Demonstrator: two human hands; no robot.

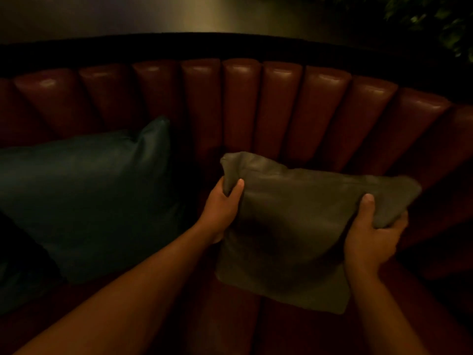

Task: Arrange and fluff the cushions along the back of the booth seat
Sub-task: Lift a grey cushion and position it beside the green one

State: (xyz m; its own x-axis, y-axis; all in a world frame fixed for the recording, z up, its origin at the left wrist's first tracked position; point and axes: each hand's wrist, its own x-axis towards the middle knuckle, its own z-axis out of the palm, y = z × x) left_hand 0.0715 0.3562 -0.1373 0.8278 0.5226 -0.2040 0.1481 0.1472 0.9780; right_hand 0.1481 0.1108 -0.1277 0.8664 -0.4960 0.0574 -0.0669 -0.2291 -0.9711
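Against the curved, channel-tufted back of a dim booth seat (240,103), upholstered in glossy reddish-brown, a person holds a small square olive-grey cushion (289,226) in both hands. Its cover is soft and matte, slack rather than plump, with a shallow dark hollow across its middle and the two upper corners bunched where they are gripped. It stands tilted toward the camera, lower edge down near the seat, upper edge in front of the backrest's ribs; whether it touches the backrest cannot be told.

The left hand (221,208) pinches the cushion's upper left corner, thumb laid over the front of the fabric and the other fingers curled behind it, out of sight. The right hand (371,237) grips the right edge below the upper right corner, thumb pressed on the front, fingers wrapped underneath and mostly hidden by the folded cloth. Both forearms are bare.

Left of it, apart from the small cushion, a larger dark teal cushion (87,196) leans against the backrest, one corner pointing upward; its left side is cut off by the frame edge. Low light swallows the seat surface beneath both cushions. Behind the backrest lie a dark ledge and a faintly lit wall (204,14), with blurred green foliage (435,19) at the upper right.
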